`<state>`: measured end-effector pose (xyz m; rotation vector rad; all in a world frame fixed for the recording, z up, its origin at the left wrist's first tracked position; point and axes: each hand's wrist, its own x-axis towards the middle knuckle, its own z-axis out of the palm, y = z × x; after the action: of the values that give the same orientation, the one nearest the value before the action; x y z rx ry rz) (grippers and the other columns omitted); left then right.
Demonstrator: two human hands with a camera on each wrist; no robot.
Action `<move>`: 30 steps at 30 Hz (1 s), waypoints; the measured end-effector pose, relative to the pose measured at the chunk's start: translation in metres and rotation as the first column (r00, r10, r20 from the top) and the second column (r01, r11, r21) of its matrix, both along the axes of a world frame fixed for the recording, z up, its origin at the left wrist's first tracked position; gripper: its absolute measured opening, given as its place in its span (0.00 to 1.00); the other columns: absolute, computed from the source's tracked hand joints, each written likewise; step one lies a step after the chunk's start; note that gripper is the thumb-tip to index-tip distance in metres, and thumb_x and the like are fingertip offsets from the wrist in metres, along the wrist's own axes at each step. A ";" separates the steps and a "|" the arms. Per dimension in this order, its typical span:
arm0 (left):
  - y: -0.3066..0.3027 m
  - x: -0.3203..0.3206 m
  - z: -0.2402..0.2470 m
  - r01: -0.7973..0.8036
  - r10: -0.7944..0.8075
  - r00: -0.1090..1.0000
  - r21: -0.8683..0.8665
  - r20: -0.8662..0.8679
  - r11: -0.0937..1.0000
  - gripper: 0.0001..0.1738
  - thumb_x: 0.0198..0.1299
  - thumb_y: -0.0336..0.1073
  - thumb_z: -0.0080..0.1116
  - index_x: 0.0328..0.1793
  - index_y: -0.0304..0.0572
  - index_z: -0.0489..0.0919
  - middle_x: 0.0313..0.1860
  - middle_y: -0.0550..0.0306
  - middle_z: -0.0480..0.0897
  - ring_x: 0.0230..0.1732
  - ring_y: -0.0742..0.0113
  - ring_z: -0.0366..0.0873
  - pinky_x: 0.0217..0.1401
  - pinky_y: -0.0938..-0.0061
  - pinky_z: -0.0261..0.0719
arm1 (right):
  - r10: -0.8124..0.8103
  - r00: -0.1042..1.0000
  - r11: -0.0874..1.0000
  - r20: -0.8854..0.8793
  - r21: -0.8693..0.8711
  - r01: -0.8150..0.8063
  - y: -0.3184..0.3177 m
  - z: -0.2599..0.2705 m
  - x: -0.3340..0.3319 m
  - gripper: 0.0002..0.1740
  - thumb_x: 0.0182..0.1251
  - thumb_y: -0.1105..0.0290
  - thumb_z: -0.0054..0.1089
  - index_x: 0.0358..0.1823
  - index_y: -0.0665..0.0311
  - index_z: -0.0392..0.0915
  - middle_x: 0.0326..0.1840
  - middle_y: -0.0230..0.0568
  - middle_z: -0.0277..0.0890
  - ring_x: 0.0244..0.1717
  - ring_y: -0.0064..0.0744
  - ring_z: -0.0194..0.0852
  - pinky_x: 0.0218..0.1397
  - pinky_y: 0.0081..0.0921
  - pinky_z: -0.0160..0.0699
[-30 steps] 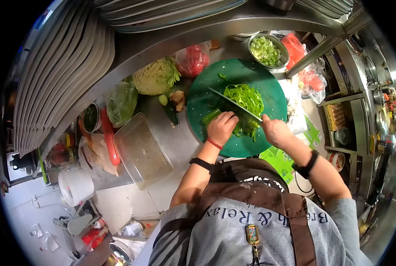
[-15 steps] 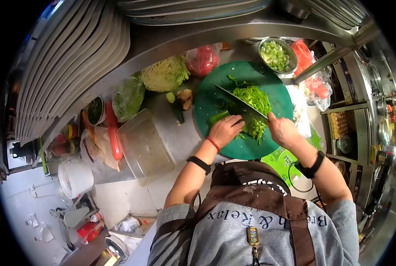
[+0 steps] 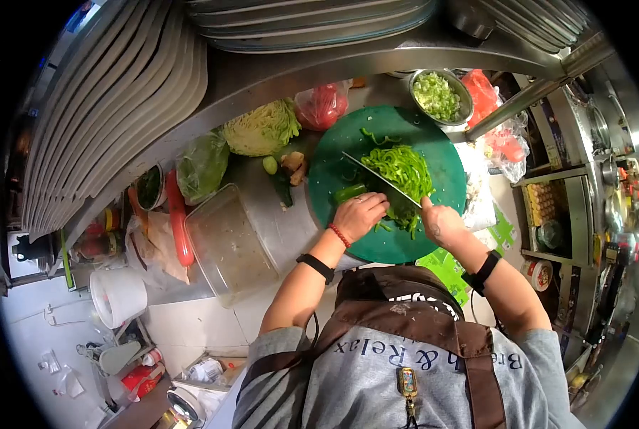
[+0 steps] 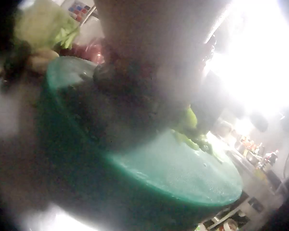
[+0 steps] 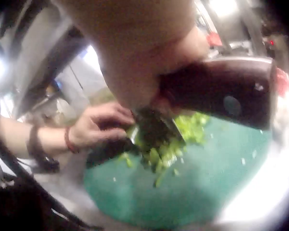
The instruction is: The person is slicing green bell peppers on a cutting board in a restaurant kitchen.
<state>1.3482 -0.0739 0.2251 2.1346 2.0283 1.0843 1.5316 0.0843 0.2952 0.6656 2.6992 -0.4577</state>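
Note:
My right hand (image 3: 442,223) grips the dark handle (image 5: 221,91) of a cleaver (image 3: 382,178). Its blade slants across a round green cutting board (image 3: 448,168), edge close over the board. On the blade's left, my left hand (image 3: 362,216) holds down green pepper (image 3: 349,191) with bent fingers, fingertips right beside the steel. Most of that pepper is hidden under the hand. A heap of sliced green pepper (image 3: 405,168) lies beyond the blade, with more strips near my right knuckles. In the left wrist view, dark blur covers the left fingers.
Behind the board stand a metal bowl of chopped greens (image 3: 437,96), a bagged red item (image 3: 322,106) and a cut cabbage (image 3: 262,129). A clear plastic tub (image 3: 233,243) sits at left. Overhead, a steel shelf (image 3: 376,61) carries stacked plates; its post (image 3: 516,107) stands right.
The head view shifts slightly. Both hands stay at the board, the left holding the pepper and the right gripping the cleaver, with only small movements along it.

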 end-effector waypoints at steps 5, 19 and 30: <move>0.000 -0.001 0.004 -0.010 0.010 1.000 -0.018 -0.010 1.000 0.10 0.53 0.34 0.65 0.43 0.45 0.84 0.48 0.59 0.83 0.50 0.60 0.82 0.47 0.69 0.82 | -0.038 0.999 0.999 -0.012 -0.039 0.037 -0.009 0.047 -0.001 0.09 0.69 0.71 0.44 0.45 0.69 0.65 0.28 0.60 0.80 0.31 0.60 0.81 0.36 0.51 0.80; 0.004 0.003 -0.005 -0.024 0.024 0.999 -0.016 0.028 1.000 0.15 0.49 0.33 0.66 0.46 0.50 0.84 0.51 0.57 0.81 0.55 0.56 0.79 0.56 0.63 0.79 | 0.000 0.999 1.000 -0.032 -0.025 0.000 -0.001 0.010 -0.003 0.09 0.69 0.72 0.43 0.45 0.70 0.66 0.28 0.60 0.80 0.31 0.60 0.82 0.33 0.50 0.80; -0.048 -0.003 0.018 -0.418 0.387 0.808 -0.029 0.445 0.908 0.31 0.49 0.30 0.72 0.62 0.49 0.77 0.61 0.44 0.75 0.61 0.45 0.74 0.62 0.63 0.76 | -0.076 0.987 0.991 -0.141 -0.123 0.059 -0.006 0.000 -0.009 0.09 0.71 0.67 0.48 0.42 0.68 0.67 0.28 0.62 0.79 0.33 0.64 0.80 0.38 0.52 0.79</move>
<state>1.3457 -0.1221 0.2434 1.3124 2.2693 1.5381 1.5227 0.0784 0.2955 0.7176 2.7641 -0.7042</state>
